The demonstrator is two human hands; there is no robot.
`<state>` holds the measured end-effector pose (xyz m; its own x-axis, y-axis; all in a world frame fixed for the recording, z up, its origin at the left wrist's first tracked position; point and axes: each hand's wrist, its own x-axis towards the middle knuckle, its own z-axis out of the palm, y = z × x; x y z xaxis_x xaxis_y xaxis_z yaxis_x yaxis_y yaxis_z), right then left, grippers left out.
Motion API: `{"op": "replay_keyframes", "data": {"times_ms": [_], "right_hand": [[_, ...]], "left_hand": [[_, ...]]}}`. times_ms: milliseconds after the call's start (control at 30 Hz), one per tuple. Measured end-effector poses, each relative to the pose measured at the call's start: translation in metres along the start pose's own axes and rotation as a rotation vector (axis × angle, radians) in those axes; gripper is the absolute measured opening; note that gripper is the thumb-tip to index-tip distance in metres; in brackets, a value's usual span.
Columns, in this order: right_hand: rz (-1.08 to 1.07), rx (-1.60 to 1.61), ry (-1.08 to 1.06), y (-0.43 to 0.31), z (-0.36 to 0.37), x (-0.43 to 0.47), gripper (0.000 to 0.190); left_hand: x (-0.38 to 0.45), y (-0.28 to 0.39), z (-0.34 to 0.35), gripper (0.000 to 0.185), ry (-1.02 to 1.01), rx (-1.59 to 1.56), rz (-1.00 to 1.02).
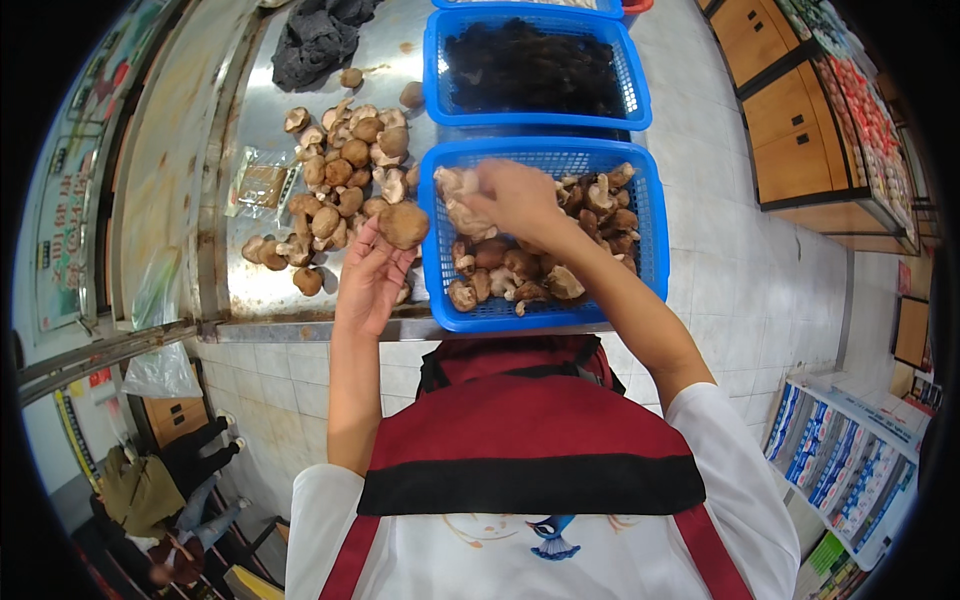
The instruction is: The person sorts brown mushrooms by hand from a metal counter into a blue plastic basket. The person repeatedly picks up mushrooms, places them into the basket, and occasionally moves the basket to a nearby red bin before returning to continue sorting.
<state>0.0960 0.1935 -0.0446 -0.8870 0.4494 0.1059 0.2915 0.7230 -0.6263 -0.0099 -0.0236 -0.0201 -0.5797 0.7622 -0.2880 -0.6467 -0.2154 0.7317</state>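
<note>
My left hand holds a brown-capped mushroom by its edge, over the metal table between the loose pile and the near blue basket. Inside that basket, at its left back part, my right hand is over pale mushrooms; its fingertips are blurred, so whether it grips one cannot be told. Darker brown mushrooms cover much of the rest of the basket. A pile of loose mushrooms, some cap up and some stem up, lies on the metal table to the left.
Behind stands a second blue basket of dark, black food. A dark crumpled bag and a clear packet lie on the table. Wooden cabinets and a shelf of boxed goods are at the right. People are at the lower left.
</note>
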Motion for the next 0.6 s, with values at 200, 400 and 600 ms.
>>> {"op": "replay_keyframes", "data": {"times_ms": [200, 400, 600], "right_hand": [[-0.008, 0.330, -0.163, 0.024, -0.035, -0.012, 0.017], [-0.235, -0.014, -0.064, -0.004, -0.040, -0.045, 0.032], [0.180, 0.568, -0.239, 0.006, -0.055, -0.049, 0.023]], "left_hand": [[-0.011, -0.006, -0.004, 0.035, -0.039, -0.129, -0.026], [-0.017, -0.006, 0.005, 0.030, -0.018, -0.070, -0.023], [-0.021, -0.009, 0.018, 0.023, -0.195, 0.036, -0.079]]}}
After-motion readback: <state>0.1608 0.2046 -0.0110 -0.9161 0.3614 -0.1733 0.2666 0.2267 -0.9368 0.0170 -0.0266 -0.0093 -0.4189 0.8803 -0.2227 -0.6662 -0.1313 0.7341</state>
